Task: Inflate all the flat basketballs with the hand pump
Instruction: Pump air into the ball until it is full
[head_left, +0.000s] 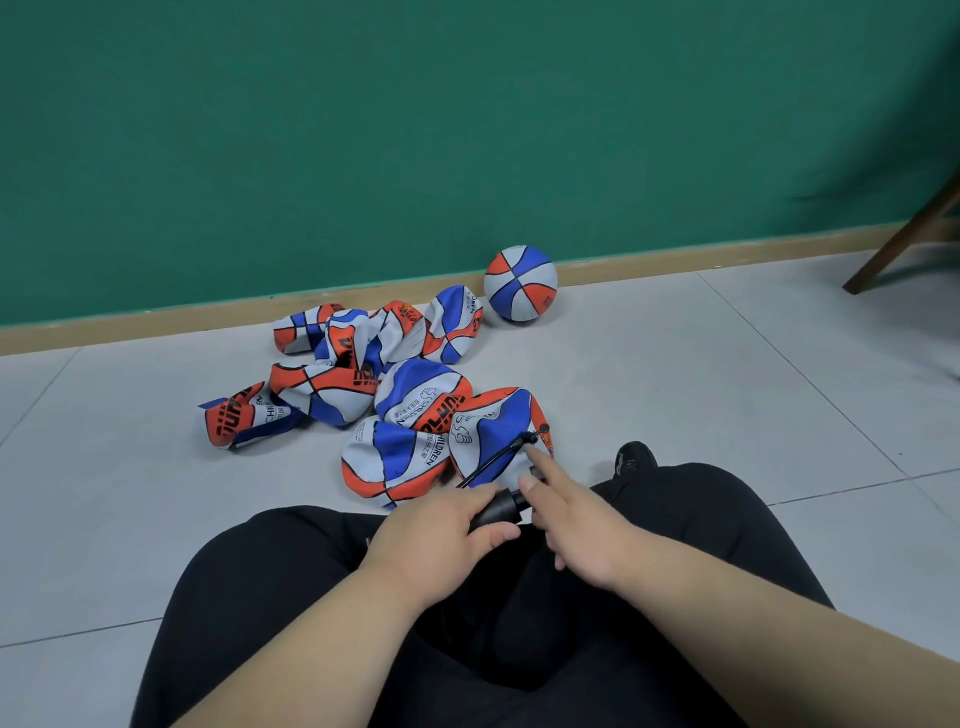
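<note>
Head view, the only 1 supplied.

- Person is seated on the tiled floor (727, 374), legs in black trousers; a black shoe (635, 457) is seen just beyond the right knee.
- Hand pump (500, 510): black barrel, held low between the knees. The left hand (447, 525) is curled round it, thumb underneath.
- Right hand (582, 530): fingers are straight and spread and nothing is held. The index finger (540, 460) is stretched toward the hose end.
- Hose (493, 462): thin and black, run from the pump up across the nearest flat basketball (493, 426). Its needle tip (535, 435) lies over that ball's upper right part. Whether the tip is seated in a valve cannot be told.
- Heap of flat basketballs (337, 379): crumpled red, white and blue skins, overlapping, near the green wall (467, 130). A count cannot be fixed.
- 1 inflated basketball (520, 283) is set at the skirting, just beside the heap.
- A wooden chair leg (904, 234) is noted at far right.

Step judged: hookup of the next flat ball, with most of the task left. Next move calls for the needle to be pinched, pushed squarely into the valve, and the ball steadied before pumping is begun.
</note>
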